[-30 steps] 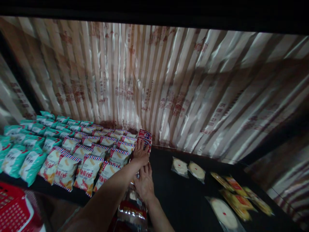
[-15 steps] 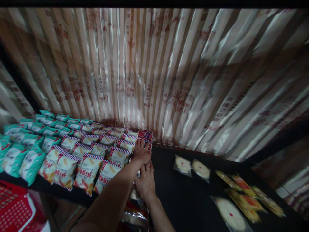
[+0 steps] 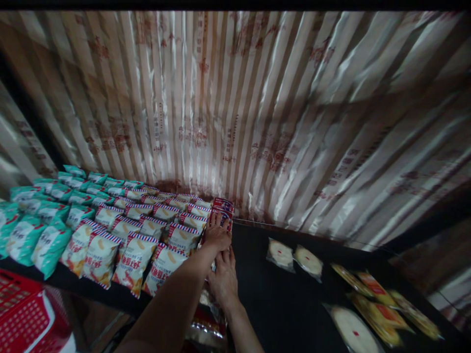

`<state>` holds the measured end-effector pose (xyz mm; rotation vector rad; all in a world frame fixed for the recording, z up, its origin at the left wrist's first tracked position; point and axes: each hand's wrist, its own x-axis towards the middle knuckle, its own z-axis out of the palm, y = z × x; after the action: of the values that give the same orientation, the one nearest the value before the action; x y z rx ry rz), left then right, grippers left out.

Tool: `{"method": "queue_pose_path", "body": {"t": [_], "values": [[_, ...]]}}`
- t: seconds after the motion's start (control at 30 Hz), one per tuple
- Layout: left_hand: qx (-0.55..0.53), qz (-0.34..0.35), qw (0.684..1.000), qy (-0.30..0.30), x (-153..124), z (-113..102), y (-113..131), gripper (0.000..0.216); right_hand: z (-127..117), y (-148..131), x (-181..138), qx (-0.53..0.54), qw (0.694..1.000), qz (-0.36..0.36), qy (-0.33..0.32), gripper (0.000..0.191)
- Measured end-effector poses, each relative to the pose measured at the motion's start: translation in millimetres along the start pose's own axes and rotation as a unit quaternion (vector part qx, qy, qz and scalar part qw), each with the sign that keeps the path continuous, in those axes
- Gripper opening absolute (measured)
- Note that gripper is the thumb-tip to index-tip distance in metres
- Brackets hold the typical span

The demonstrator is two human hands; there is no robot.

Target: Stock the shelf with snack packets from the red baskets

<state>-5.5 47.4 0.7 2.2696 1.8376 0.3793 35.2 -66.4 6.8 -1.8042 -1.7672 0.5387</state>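
Broadly, a tall sheet of crinkled, silvery-beige striped material with reddish print hangs behind everything. Below it spreads a flat black shelf. On its left half stand close rows of puffy cream snack bags with red-and-blue striped top edges, and left of these, puffy teal-green bags with white panels. Under the shelf's front edge, at lower left, shows a red perforated plastic basket with a white handle.

Just right of the cream bags, a narrow row of packets runs from back to front, partly hidden by the arms; its near end shows a glossy dark-red and clear packet. Far right lies a loose group of flat yellow packs, some with orange-red labels, blurred, and near it a large pale disc in clear wrap.

Both hands lie on the packet row, palms down, fingers outstretched. The right hand is nearer; the left hand is farther back. What lies beneath the palms is hidden.

Smaller still, 2 pale wrapped discs sit apart on the shelf. The left fingers rest on a dark-red, blue-printed packet at the row's far end.
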Motion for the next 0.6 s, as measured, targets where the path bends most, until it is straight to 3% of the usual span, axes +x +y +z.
{"method": "queue_pose_path", "body": {"t": [0.13, 0.3, 0.4, 0.47, 0.6], "values": [[-0.007, -0.002, 1.000, -0.007, 0.8, -1.6, 0.3, 0.053, 3.0, 12.4, 0.3, 0.134, 0.990, -0.017, 0.034, 0.043], [-0.017, -0.012, 1.000, -0.001, -3.8, -6.7, 3.0, 0.054, -5.3, 31.8, -2.6, 0.312, 0.941, 0.074, 0.111, 0.035], [-0.007, -0.011, 1.000, 0.024, -8.1, -7.8, 4.2, 0.053, -24.0, 35.9, 5.2, 0.261, 0.942, 0.098, 0.187, 0.036], [0.002, -0.005, 0.999, 0.039, -10.0, -7.6, 4.4, 0.053, -37.4, 34.3, 19.0, 0.202, 0.954, 0.069, 0.213, 0.039], [0.029, 0.022, 0.999, 0.026, -9.9, -6.2, 5.4, 0.052, -48.7, 25.1, 65.3, 0.065, 0.983, -0.047, 0.164, 0.042]]}}
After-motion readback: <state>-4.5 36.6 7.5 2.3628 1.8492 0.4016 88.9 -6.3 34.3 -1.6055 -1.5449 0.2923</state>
